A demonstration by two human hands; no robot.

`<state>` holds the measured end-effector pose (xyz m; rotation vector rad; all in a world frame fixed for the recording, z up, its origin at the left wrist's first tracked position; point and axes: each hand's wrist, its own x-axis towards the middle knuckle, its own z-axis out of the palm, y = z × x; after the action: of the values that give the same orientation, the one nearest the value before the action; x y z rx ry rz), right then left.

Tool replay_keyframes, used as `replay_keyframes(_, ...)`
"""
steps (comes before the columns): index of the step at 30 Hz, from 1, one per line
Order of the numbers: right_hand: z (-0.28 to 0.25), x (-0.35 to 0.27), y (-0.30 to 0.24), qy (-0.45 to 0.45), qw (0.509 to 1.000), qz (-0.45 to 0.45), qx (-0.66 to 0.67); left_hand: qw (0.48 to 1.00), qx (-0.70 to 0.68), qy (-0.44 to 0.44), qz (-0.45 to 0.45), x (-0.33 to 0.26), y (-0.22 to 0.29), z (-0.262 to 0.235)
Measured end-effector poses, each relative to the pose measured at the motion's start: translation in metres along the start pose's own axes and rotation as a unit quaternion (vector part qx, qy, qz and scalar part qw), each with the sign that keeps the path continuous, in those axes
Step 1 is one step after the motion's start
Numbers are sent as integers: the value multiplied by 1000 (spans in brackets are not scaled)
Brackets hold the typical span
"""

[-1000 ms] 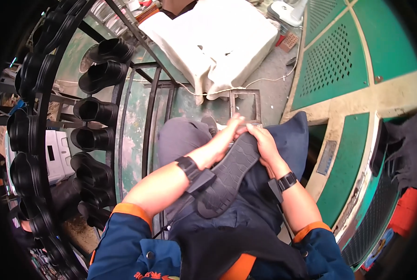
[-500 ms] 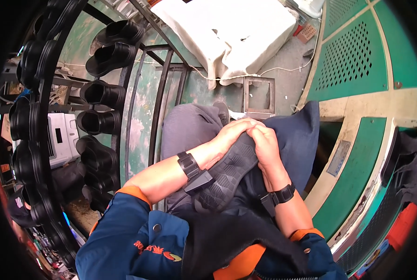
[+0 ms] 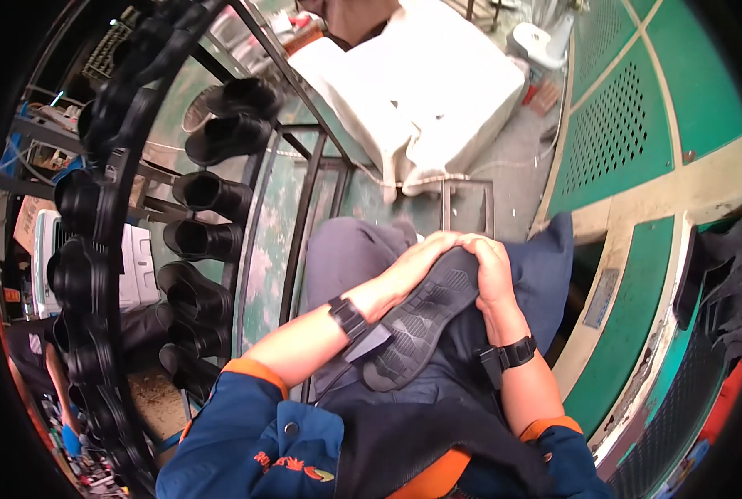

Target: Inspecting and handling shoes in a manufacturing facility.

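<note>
the black shoe (image 3: 421, 320) lies sole-up across the lap, and both hands crowd its toe end: the left hand (image 3: 421, 258) over the tip from the left, the right hand (image 3: 491, 270) clamped on its right edge, so no gap shows there. the heel end, toward the body, lies bare. just left of the shoe, past the left forearm, the metal rack (image 3: 300, 224) bars run close by, and beyond them rows of black boots (image 3: 209, 195) wall off that side. beyond the toe, a white cloth-covered block (image 3: 421, 91) stands, with a strip of bare grey floor (image 3: 516, 166) between. right of the shoe, the green machine panel (image 3: 637, 125) closes that side.
</note>
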<state>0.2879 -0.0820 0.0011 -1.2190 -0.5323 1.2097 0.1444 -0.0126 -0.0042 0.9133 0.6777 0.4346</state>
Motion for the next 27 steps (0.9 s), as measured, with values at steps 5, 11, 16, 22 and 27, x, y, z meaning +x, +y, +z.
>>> replay_keyframes(5, -30, 38, -3, -29, 975, 134, 175, 909, -330, 15, -253, -85, -1, 5)
replay_keyframes(11, -6, 37, 7, 16, 981, 126, 146, 889, -386, 47, -241, -133, -11, 17)
replay_keyframes(16, 4, 21, 13, 2, 994, 100, 46, 890, -355, 84, -272, -154, -20, 11)
replay_keyframes(22, 17, 11, -3, 18, 993, 114, 31, 901, -347, 68, -252, -162, -25, 11)
replay_keyframes(27, 19, 1, -12, -62, 977, 128, 160, 902, -365, 14, -230, -194, -15, 7)
